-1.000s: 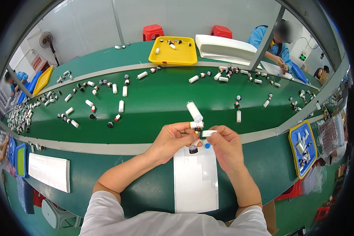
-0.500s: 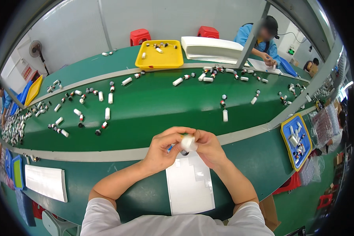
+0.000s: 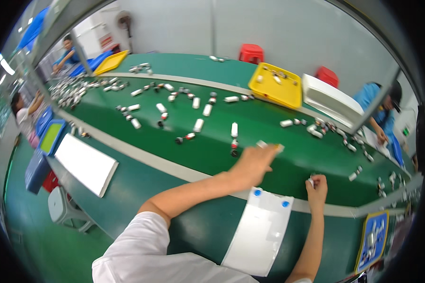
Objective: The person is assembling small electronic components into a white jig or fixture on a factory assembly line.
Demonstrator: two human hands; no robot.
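Note:
My left hand stretches over the green belt, smeared by motion. A blurred pale piece with a yellowish end shows at its fingertips; whether it is gripped I cannot tell. Just left of that hand lies a white cylinder with red and black parts trailing toward me. My right hand, farther right at the belt's near edge, pinches a small white and dark part, mostly hidden by the fingers. Between my arms a white sheet with two blue round pieces lies on the table.
Many similar cylinders lie along the belt, piled at far left. A yellow tray and a white stack stand beyond. A blue tray sits at right, a white pad at left. Co-workers sit around.
My hands have parted from the white piece they held together. The left reached out over the belt, the right moved right. My view has swung left, and the sheet's blue pieces now show.

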